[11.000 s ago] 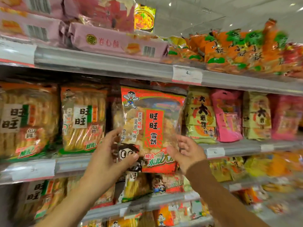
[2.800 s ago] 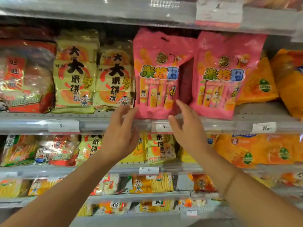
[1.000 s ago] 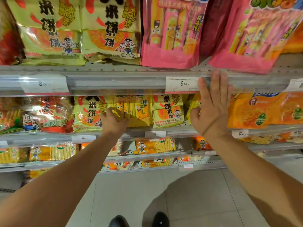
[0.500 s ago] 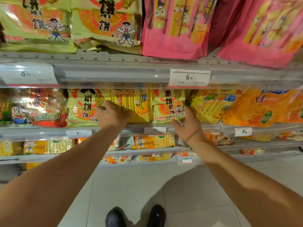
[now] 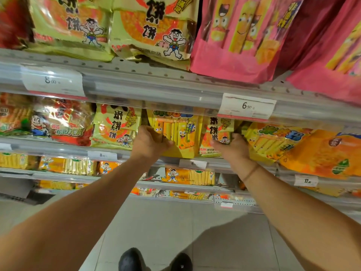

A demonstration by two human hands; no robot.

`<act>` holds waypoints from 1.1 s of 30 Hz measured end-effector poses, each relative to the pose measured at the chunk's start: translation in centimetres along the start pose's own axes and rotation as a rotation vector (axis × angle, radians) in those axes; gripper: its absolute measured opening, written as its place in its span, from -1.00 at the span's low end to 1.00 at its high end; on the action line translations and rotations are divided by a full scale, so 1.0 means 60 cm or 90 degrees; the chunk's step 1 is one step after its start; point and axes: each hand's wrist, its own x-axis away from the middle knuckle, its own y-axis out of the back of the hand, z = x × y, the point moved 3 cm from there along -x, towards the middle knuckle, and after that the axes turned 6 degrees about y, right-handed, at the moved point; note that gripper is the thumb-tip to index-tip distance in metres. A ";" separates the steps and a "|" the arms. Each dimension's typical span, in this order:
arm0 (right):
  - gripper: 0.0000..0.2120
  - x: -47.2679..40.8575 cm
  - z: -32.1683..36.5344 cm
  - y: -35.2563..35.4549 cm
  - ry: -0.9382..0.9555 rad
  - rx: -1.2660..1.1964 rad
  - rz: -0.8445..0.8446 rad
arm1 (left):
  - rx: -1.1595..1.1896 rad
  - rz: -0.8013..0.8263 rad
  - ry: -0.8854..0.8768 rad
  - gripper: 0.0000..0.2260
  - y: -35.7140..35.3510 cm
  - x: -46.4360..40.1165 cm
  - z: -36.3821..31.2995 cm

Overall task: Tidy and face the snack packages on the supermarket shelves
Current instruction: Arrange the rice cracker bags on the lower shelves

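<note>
Both hands reach into the second shelf from the top of the view. The left hand has its fingers curled round the left edge of a yellow snack-stick bag, which stands upright at the front of that shelf, just beside a yellow-green rice-cracker bag on its left. The right hand lies against a smaller yellow-green rice-cracker pack, thumb stretched across its lower front and fingers reaching round its right side (how tightly they close behind it cannot be told). That pack stands between the yellow snack-stick bag and a tilted yellow bag with blue lettering, which leans toward the right. Further right lies an orange bag.

On the upper shelf stand two large yellow-green rice-cracker bags with a cartoon boy, and to their right two pink snack-stick bags, the right one tilted. A price tag reading 6.90 sits on the upper shelf's front rail, above the right hand; another reading 8.00 sits toward the left. Below, black shoes stand on the pale tiled floor.
</note>
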 end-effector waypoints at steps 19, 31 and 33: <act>-0.58 0.037 0.028 0.013 0.046 -0.113 -0.009 | 0.052 -0.121 -0.003 -0.53 0.216 0.077 0.065; -0.69 0.161 0.101 -0.099 -0.019 -0.241 -0.036 | 0.075 -0.001 -0.003 -0.47 0.379 0.006 0.135; -0.73 0.172 0.115 -0.118 -0.023 -0.254 -0.032 | 0.066 0.038 0.000 -0.42 0.398 0.000 0.148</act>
